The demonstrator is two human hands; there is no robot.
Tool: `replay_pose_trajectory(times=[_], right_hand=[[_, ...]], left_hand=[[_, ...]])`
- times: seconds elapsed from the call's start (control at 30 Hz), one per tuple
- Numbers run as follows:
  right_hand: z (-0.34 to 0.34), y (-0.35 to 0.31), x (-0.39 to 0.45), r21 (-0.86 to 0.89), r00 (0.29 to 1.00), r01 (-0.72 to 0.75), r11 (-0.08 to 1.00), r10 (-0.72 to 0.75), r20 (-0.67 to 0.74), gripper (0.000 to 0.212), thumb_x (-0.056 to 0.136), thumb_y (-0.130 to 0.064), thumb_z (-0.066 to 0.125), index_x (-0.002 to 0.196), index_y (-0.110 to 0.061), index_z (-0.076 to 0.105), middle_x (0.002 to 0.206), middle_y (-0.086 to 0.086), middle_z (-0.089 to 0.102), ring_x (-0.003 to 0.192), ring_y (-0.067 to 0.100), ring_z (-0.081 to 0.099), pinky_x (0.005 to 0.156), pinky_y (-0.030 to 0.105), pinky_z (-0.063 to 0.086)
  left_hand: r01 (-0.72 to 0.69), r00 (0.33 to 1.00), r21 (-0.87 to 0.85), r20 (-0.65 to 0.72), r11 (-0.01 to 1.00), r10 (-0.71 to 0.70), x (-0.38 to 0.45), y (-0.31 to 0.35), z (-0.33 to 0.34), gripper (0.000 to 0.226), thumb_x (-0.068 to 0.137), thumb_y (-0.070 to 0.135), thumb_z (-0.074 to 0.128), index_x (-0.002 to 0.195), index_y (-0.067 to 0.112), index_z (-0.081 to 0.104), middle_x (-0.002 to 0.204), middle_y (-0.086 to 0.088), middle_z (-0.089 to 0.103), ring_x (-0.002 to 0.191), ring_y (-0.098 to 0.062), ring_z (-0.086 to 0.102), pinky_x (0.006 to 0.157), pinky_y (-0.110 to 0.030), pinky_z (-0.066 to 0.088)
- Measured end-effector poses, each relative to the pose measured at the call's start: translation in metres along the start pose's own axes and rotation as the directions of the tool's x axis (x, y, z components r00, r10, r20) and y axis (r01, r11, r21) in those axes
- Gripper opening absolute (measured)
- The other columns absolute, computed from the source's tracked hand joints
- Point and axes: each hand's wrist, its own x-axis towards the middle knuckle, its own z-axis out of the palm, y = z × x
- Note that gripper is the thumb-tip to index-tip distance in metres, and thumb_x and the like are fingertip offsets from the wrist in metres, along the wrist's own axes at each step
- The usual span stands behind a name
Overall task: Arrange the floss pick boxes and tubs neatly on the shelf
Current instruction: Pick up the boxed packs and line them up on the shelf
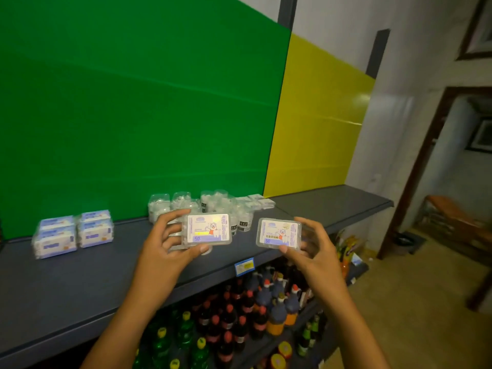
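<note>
Holding one clear plastic floss box [207, 229] in my left hand [162, 243], I pinch its short end between thumb and fingers; my right hand [310, 246] pinches a second floss box [279, 233] the same way. Both are flat, rounded rectangles with glossy printed labels, raised just above the dark grey shelf [80, 275] at centre frame. Behind them stands a cluster of clear tubs [186, 203], their contents blurred, perhaps loose picks. Wrapped white packs [73, 233] sit at mid left against the green back panel [133, 102]. Bottles [239, 315] crowd the lower shelf at bottom centre.
</note>
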Motion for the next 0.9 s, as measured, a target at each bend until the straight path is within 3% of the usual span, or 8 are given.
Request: replay_pose_trajectory(times=[0.13,0.27,0.4,0.5,0.63,0.8,0.9], right_hand=[[-0.021,0.024,0.033,-0.033,1.0,0.006,0.999,-0.006,-0.015,0.052,0.079,-0.009,0.079,0.123,-0.028,0.057,0.12,-0.004,0.065,0.102,0.007,0.066,0.077,0.02,0.054],[-0.035,0.043,0.08,-0.054,1.0,0.012,0.998,-0.012,0.004,0.053,0.079,-0.006,0.079,0.123,-0.026,0.057,0.12,-0.006,0.066,0.101,0.005,0.066,0.077,0.017,0.053],[-0.052,0.063,0.125,-0.071,1.0,0.013,0.997,-0.012,0.013,0.053,0.079,-0.006,0.078,0.124,-0.023,0.057,0.119,-0.008,0.065,0.1,0.0,0.065,0.076,0.014,0.052],[-0.063,0.085,0.153,-0.073,1.0,0.004,0.997,-0.002,0.021,0.053,0.078,-0.004,0.078,0.123,-0.022,0.057,0.118,-0.007,0.066,0.099,0.001,0.065,0.075,0.015,0.052],[-0.074,0.114,0.185,-0.077,1.0,-0.008,0.997,0.009,0.016,0.053,0.078,-0.004,0.078,0.123,-0.021,0.056,0.116,-0.007,0.067,0.098,0.002,0.066,0.075,0.016,0.053],[-0.087,0.149,0.21,-0.051,0.999,-0.042,0.998,0.043,0.018,0.054,0.077,-0.003,0.078,0.122,-0.022,0.057,0.114,-0.006,0.068,0.096,0.005,0.067,0.075,0.018,0.054],[-0.094,0.168,0.231,-0.023,0.999,-0.046,0.999,0.046,0.011,0.054,0.077,0.0,0.078,0.122,-0.019,0.057,0.114,-0.004,0.068,0.095,0.005,0.068,0.074,0.018,0.054]], left_hand=[[-0.017,1.0,-0.025,0.015,1.0,0.017,0.028,-0.018,0.035,0.061,0.068,-0.005,0.078,0.115,0.029,0.057,0.112,0.018,0.065,0.091,-0.014,0.07,0.069,-0.018,0.055],[-0.059,0.997,-0.016,-0.057,0.998,0.058,0.069,-0.034,0.063,0.062,0.068,-0.001,0.08,0.119,0.023,0.055,0.127,0.005,0.056,0.089,-0.007,0.07,0.069,-0.016,0.055],[-0.054,0.996,-0.016,-0.069,0.998,0.052,0.108,-0.056,0.095,0.062,0.067,-0.002,0.081,0.12,0.017,0.055,0.118,0.002,0.063,0.084,-0.004,0.069,0.065,-0.012,0.052],[-0.041,0.995,-0.008,-0.087,0.999,0.04,0.134,-0.078,0.116,0.063,0.064,0.004,0.084,0.117,0.025,0.057,0.116,-0.001,0.065,0.093,-0.009,0.068,0.068,-0.018,0.056],[-0.054,0.994,0.13,-0.088,0.99,0.065,0.159,-0.101,0.142,0.063,0.063,0.013,0.086,0.118,0.026,0.058,0.119,0.007,0.059,0.096,-0.001,0.062,0.071,-0.019,0.057],[-0.098,0.992,0.297,-0.053,0.95,0.119,0.182,-0.127,0.17,0.062,0.064,0.014,0.086,0.118,0.028,0.061,0.116,0.004,0.055,0.093,-0.012,0.061,0.064,-0.016,0.055],[-0.106,0.989,0.38,-0.057,0.919,0.138,0.199,-0.137,0.185,0.059,0.064,0.021,0.086,0.117,0.03,0.061,0.115,0.006,0.056,0.095,-0.01,0.06,0.068,-0.02,0.056]])
